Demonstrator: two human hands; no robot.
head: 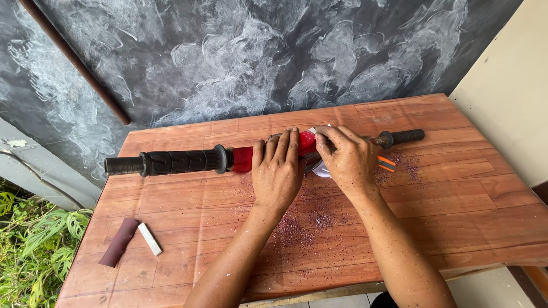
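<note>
both hands clasping red handlebar, mid-table

Both forearms reached forward from the bottom edge and converged toward the middle, bare and flecked with pale specks. The left hand lay palm down, back upward, its fingers straight, close together and pointing away from the body. The right hand sat just beside it, angled inward, knuckles raised and fingers curled toward the left hand's fingertips.
</note>
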